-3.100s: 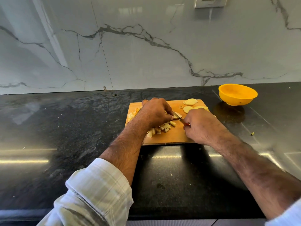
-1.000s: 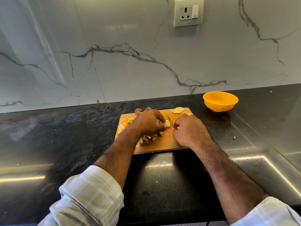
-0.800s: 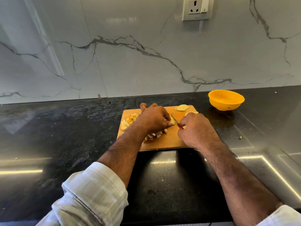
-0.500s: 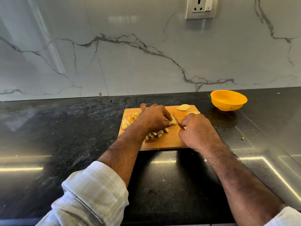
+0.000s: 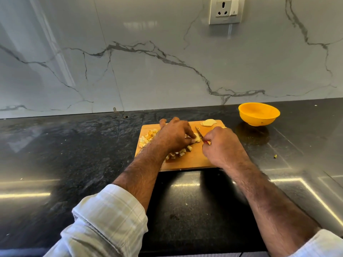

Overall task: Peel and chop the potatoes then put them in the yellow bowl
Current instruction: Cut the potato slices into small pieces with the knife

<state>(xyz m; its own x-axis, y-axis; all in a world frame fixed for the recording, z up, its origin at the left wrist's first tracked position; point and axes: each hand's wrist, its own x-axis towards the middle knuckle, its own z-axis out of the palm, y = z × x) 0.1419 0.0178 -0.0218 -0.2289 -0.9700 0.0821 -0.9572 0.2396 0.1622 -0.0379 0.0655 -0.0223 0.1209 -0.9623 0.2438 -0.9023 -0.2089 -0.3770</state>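
Wooden cutting board point(image 5: 193, 160) lies flat on the black desk point(image 5: 74, 154), roughly center of view. Left hand point(image 5: 174, 136) sits over the board's middle, fingers point(image 5: 189, 135) curled down, pinching a pale potato piece point(image 5: 197, 139) against the board. Right hand point(image 5: 221, 145) at 3 o'clock of the left hand, fingers wrapped round a knife handle, only a red sliver of it visible. Knife blade point(image 5: 199, 134) points toward 11 o'clock, edge touching the held potato piece on its right side.

Chopped potato cubes point(image 5: 148, 137) heaped at 9 o'clock of the left hand on the board's left part; more cubes point(image 5: 181, 153) show under the left wrist, at 6 o'clock of the hand. Two potato slices point(image 5: 208, 122) lie at the board's far edge, 12 o'clock of the right hand, overlapping.

Yellow bowl point(image 5: 259, 114) stands upright on the desk at 2 o'clock of the board, apart from it; the inside that shows looks empty. Small scrap point(image 5: 275, 156) on the desk at 3 o'clock of the board. Marble-look wall point(image 5: 148, 62) behind, with a wall socket point(image 5: 225, 10) at 12 o'clock. Both sleeves point(image 5: 107, 223) rolled up, checked fabric.
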